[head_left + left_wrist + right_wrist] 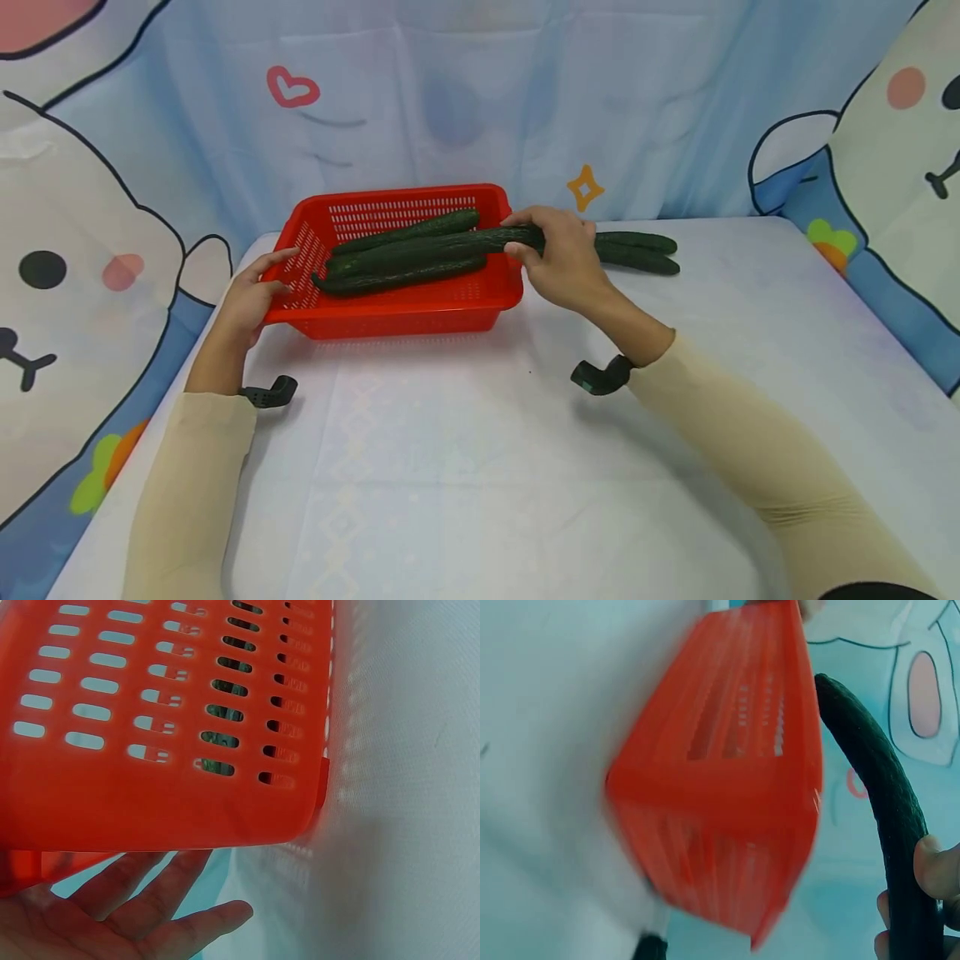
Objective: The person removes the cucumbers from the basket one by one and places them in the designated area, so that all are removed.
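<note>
A red plastic basket (390, 323) with slotted walls stands on the table, two dark green cucumbers (408, 278) lying inside it. My left hand (246, 302) holds its left rim; in the left wrist view several fairly straight fingers (154, 904) show beyond the rim, the thumb hidden. With my right hand (558, 254) I grip another long cucumber (450, 245) near its right end. It reaches over the right rim and across the basket, overlapping the cucumbers inside. The right wrist view shows the thumb and fingertips around this slightly curved cucumber (889, 787).
Two more cucumbers (637, 252) lie on the white-covered table (450, 450), just right of and behind my right hand. A pale blue printed curtain (480, 108) hangs along the table's far edge. Each wrist carries a small black mount (602, 377).
</note>
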{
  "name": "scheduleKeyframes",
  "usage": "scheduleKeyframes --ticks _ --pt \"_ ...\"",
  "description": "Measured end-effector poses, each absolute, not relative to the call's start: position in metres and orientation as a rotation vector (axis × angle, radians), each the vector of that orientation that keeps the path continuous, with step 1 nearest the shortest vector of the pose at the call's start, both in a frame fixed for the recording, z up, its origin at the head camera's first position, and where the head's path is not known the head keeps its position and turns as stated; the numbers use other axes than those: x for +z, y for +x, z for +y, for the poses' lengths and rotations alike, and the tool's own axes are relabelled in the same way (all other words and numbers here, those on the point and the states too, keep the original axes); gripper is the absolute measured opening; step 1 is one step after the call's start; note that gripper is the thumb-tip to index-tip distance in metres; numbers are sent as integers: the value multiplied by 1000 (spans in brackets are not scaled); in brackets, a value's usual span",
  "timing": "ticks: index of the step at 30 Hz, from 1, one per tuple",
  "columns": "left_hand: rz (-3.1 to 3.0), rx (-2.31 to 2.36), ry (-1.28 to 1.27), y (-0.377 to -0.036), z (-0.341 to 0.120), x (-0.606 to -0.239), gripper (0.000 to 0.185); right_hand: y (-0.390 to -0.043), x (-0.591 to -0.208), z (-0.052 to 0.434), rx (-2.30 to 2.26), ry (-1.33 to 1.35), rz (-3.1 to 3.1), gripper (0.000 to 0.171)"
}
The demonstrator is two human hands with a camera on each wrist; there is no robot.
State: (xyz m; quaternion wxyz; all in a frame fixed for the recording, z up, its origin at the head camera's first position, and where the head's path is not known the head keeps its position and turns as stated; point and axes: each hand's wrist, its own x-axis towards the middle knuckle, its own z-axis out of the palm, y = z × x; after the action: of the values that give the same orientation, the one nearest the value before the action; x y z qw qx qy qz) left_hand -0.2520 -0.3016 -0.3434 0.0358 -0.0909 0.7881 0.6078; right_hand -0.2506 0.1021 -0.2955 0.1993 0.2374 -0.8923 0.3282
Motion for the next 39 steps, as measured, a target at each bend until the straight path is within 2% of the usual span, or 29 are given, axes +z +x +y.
scheduleKeyframes --ticks 14,24,32,39 --pt "2430 1859 -286 -251 -300 -341 52 -231 -297 194 829 449 -2615 33" --pt "2447 1840 -295 -249 -298 -342 52 -232 -304 247 865 192 -2738 44" --pt "2442 1835 -295 -249 -299 -343 52 -246 -315 273 802 88 -2823 47" --pt "2438 1845 -296 -249 -298 -343 53 -255 -334 270 779 148 -2889 46"
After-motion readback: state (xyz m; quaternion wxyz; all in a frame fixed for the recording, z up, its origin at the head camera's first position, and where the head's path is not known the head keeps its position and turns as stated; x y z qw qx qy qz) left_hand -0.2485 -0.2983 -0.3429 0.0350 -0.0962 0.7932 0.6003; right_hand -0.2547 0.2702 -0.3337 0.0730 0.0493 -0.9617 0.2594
